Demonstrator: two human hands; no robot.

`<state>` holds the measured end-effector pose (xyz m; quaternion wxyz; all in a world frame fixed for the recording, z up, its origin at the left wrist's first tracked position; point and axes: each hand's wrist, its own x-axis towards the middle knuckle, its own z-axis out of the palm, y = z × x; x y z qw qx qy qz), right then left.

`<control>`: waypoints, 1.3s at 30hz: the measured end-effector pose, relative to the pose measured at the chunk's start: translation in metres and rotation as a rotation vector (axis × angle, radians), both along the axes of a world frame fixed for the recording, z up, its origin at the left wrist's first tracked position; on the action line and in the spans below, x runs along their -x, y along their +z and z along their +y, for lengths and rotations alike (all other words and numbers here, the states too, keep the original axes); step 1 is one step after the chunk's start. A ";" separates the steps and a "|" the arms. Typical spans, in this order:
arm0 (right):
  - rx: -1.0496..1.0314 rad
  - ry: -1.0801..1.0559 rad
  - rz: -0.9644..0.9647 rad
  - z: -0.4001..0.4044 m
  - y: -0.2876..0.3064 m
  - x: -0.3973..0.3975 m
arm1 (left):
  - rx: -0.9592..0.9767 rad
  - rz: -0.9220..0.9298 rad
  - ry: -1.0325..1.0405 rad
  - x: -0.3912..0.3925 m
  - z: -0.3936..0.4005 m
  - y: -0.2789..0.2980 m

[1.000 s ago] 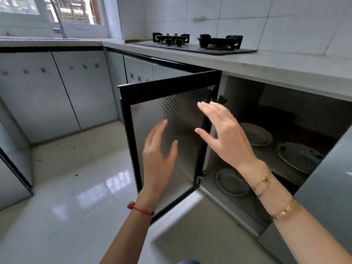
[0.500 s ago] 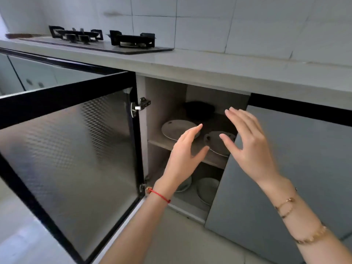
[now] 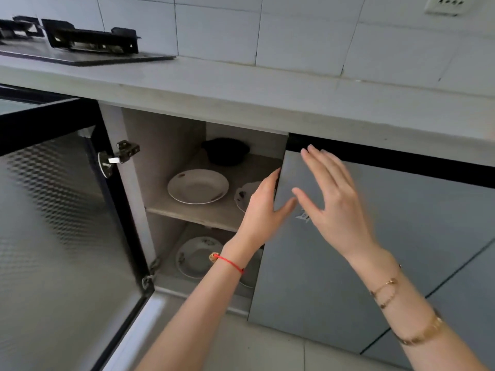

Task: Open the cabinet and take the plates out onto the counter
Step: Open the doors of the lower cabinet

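Observation:
The cabinet's left door (image 3: 61, 236), black-framed with patterned glass, stands swung wide open. Inside, a white plate (image 3: 198, 186) lies on the upper shelf (image 3: 192, 215), and a second plate (image 3: 244, 196) beside it is half hidden by my left hand (image 3: 263, 210). Another plate (image 3: 197, 257) lies on the cabinet floor below. My left hand grips the free edge of the grey right door (image 3: 401, 236), fingers behind it and thumb on its front. My right hand (image 3: 334, 202) hovers spread and blurred in front of that door, holding nothing.
A black pot (image 3: 226, 152) sits at the back of the upper shelf. The pale counter (image 3: 267, 89) runs above the cabinet, with a black gas hob (image 3: 88, 41) at its left end. A wall socket (image 3: 444, 4) is at top right. Tiled floor lies below.
My view has swung right and closer to the cabinet. Both hands left the open left door; the left hand now holds the right door's edge and the right hand is in front of that door.

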<state>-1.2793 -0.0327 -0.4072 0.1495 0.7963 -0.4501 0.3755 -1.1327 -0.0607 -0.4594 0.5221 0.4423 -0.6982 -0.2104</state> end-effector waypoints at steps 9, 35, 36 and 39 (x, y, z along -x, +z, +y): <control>0.050 0.005 -0.007 0.035 -0.001 -0.003 | 0.053 -0.008 0.006 -0.012 0.048 -0.002; 0.292 -0.065 -0.167 0.201 -0.020 0.042 | 0.120 0.034 -0.371 0.000 0.199 -0.005; 0.294 -0.065 -0.164 0.207 -0.020 0.046 | 0.123 0.033 -0.386 0.004 0.203 -0.004; 0.296 -0.082 -0.145 0.225 -0.020 0.061 | 0.129 0.041 -0.423 0.016 0.215 -0.004</control>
